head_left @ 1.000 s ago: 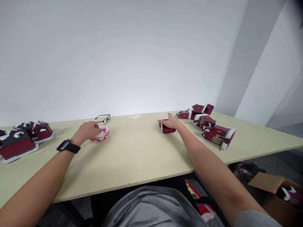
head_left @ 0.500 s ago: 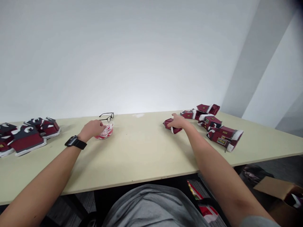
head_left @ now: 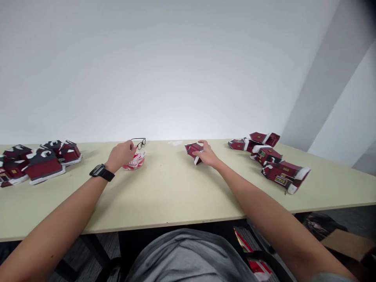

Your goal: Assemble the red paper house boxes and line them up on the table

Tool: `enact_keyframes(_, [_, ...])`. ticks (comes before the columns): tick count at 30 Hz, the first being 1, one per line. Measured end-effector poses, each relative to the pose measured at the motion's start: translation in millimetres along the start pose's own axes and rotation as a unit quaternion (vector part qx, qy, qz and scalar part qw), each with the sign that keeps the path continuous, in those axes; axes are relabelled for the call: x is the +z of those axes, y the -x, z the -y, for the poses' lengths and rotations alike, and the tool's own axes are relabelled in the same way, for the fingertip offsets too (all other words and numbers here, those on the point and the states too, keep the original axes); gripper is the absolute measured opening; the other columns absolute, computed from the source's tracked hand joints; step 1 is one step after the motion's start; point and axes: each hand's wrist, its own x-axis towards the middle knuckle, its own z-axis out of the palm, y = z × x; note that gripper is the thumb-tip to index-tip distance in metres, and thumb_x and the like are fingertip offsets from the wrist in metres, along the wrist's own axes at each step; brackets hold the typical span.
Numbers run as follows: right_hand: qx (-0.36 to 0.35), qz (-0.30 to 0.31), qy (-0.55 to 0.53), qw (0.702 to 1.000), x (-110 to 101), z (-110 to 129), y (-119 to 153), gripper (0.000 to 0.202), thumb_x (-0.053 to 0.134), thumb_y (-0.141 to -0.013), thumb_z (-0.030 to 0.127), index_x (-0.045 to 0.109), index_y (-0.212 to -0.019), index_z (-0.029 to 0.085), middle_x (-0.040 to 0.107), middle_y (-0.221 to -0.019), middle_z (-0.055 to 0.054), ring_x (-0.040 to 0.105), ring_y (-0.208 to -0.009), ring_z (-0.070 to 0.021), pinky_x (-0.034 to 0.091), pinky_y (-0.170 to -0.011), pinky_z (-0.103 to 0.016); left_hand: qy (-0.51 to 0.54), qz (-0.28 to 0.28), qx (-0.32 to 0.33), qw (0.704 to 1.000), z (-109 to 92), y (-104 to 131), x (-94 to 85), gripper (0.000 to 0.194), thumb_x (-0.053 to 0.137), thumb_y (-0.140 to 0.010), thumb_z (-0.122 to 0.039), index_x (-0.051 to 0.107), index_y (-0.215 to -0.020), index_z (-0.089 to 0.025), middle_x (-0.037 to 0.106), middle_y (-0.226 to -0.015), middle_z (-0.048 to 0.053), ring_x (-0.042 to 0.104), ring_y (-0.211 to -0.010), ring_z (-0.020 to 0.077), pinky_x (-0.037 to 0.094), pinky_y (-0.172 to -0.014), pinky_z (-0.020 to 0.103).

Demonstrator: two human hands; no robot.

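a clear dish (head_left: pixel 131 169) of red-and-white pieces (head_left: pixel 139 155) sits on the pale desk (head_left: pixel 164 196). at the dish's left edge, the left hand (head_left: pixel 121 154) has its fingers curled, a black watch (head_left: pixel 100 171) on the wrist; whether it grips anything is hidden. dark-framed glasses (head_left: pixel 142 143) lie just behind the dish. right of the dish, the right hand (head_left: pixel 207 156) holds a small dark-red house (head_left: pixel 191 149), tilted. well left of the dish stand snow-topped houses (head_left: pixel 45 167); well to its right, other red houses (head_left: pixel 279 172) lie on their sides.
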Motion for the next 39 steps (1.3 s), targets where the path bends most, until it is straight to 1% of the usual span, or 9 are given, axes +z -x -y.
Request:
enact_keyframes(3, [-0.012, 0.011, 0.033, 0.999, 2.5, 2.9, 1.6, 0.074, 0.065, -0.08, 0.044, 0.039, -0.147, 0.026, 0.045, -0.147, -0.015, 0.055, -0.127, -0.0291, 0.044, -0.108, -0.041, 0.051, -0.024, 0.002, 0.998, -2.3, -0.2, -0.2, 0.028, 0.043, -0.095, -0.04, 0.06, -0.104, -0.019, 0.072, -0.086, 0.01, 0.064, -0.074, 0.0257, 0.035, -0.062, 0.032])
enact_keyframes(9, [0.001, 0.046, 0.053, 0.998, -8.8, 7.9, 1.8, 0.088, 0.074, -0.075, 0.045, 0.039, -0.152, 0.02, 0.039, -0.157, -0.018, 0.049, -0.138, -0.0324, 0.044, -0.111, -0.041, 0.118, -0.054, 0.02, 0.991, -6.5, -0.6, 3.7, 0.039, 0.031, -0.101, -0.036, 0.056, -0.123, -0.017, 0.071, -0.093, 0.01, 0.064, -0.08, 0.0255, 0.042, -0.071, 0.033])
enact_keyframes(14, [-0.004, 0.077, 0.071, 0.995, -21.9, 11.8, -0.3, 0.064, 0.083, -0.07, 0.041, 0.062, -0.125, 0.018, 0.063, -0.134, -0.017, 0.061, -0.12, -0.0323, 0.051, -0.096, -0.038, 0.12, -0.079, 0.062, 0.988, -4.2, -6.2, 11.1, 0.044, 0.023, -0.104, -0.04, 0.061, -0.106, -0.017, 0.066, -0.106, 0.016, 0.061, -0.101, 0.0302, 0.046, -0.089, 0.039])
enact_keyframes(17, [-0.005, 0.101, 0.056, 0.993, -31.0, 10.3, 1.2, 0.066, 0.084, -0.07, 0.037, 0.059, -0.128, 0.018, 0.067, -0.129, -0.015, 0.065, -0.112, -0.0297, 0.052, -0.093, -0.038, 0.122, -0.071, 0.064, 0.988, -2.3, -8.5, 14.5, 0.042, 0.024, -0.104, -0.038, 0.06, -0.099, -0.018, 0.064, -0.104, 0.016, 0.059, -0.104, 0.0299, 0.046, -0.092, 0.04])
enact_keyframes(22, [0.022, 0.15, 0.048, 0.987, -48.7, 2.0, 2.6, 0.081, 0.086, -0.069, 0.033, 0.047, -0.139, 0.019, 0.067, -0.131, -0.015, 0.066, -0.114, -0.0313, 0.051, -0.097, -0.043, 0.156, -0.063, 0.053, 0.984, -4.8, -7.5, 16.3, 0.036, 0.029, -0.104, -0.038, 0.059, -0.099, -0.019, 0.064, -0.107, 0.014, 0.058, -0.109, 0.0275, 0.046, -0.094, 0.037])
enact_keyframes(28, [0.047, 0.138, 0.06, 0.988, -58.8, -8.0, 0.7, 0.097, 0.095, -0.053, 0.025, 0.048, -0.138, 0.02, 0.07, -0.126, -0.015, 0.067, -0.115, -0.0358, 0.051, -0.101, -0.045, 0.242, -0.031, 0.03, 0.969, -10.1, -1.3, 13.2, 0.027, 0.045, -0.098, -0.04, 0.058, -0.113, -0.022, 0.074, -0.106, 0.007, 0.065, -0.096, 0.0227, 0.048, -0.083, 0.032])
enact_keyframes(33, [0.01, 0.177, -0.076, 0.981, -46.0, -8.9, 3.0, 0.103, 0.093, -0.06, 0.028, 0.039, -0.148, 0.023, 0.067, -0.133, -0.014, 0.066, -0.121, -0.0307, 0.053, -0.101, -0.041, 0.316, -0.013, 0.026, 0.948, -25.8, 11.5, -0.5, 0.033, 0.06, -0.091, -0.048, 0.061, -0.113, -0.023, 0.079, -0.106, 0.006, 0.07, -0.089, 0.0215, 0.049, -0.074, 0.03])
enact_keyframes(37, [0.006, 0.179, -0.112, 0.977, -35.4, -7.8, 1.9, 0.082, 0.091, -0.065, 0.026, 0.049, -0.135, 0.021, 0.067, -0.133, -0.015, 0.066, -0.12, -0.0316, 0.054, -0.101, -0.044, 0.402, -0.004, 0.022, 0.916, -48.9, 26.2, -11.1, 0.039, 0.068, -0.086, -0.058, 0.072, -0.098, -0.022, 0.077, -0.103, 0.007, 0.068, -0.078, 0.0201, 0.047, -0.063, 0.03])
enact_keyframes(39, [0.004, 0.179, -0.119, 0.977, -32.6, -6.6, 1.4, 0.082, 0.092, -0.064, 0.026, 0.05, -0.134, 0.021, 0.067, -0.133, -0.014, 0.065, -0.121, -0.0313, 0.052, -0.105, -0.044, 0.438, 0.015, 0.016, 0.899, -59.6, 32.4, -12.0, 0.042, 0.071, -0.083, -0.061, 0.075, -0.096, -0.021, 0.077, -0.105, 0.008, 0.068, -0.079, 0.0211, 0.048, -0.062, 0.031])
